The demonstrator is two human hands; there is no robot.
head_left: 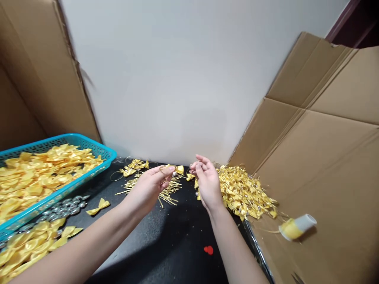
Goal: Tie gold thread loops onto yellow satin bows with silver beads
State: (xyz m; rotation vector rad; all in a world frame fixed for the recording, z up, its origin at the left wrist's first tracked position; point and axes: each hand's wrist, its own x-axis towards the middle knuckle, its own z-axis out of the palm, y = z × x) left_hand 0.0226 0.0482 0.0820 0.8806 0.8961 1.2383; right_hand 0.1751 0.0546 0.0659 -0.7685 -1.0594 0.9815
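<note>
My left hand point(152, 183) is closed in a pinch on a yellow satin bow point(180, 170), with a silvery bead or stone just below it. Its thumb and fingertips cover part of the bow. To its right, my right hand point(207, 183) is raised with loosely curled fingers, apart from the bow; nothing shows in it. Below and behind the left hand lie thin gold twist ties point(170, 195). Beside the right hand spreads a big pile of yellow bows point(242, 191) with ties and silvery stones.
A turquoise basket point(111, 155) of yellow bows stands at left. Before it lie silvery stones point(66, 207), a loose bow point(100, 206) and more bows point(32, 244). Several bows point(133, 167) lie near the wall. A red piece point(209, 250) is in front; a spool point(297, 227) is at right by cardboard point(340, 165).
</note>
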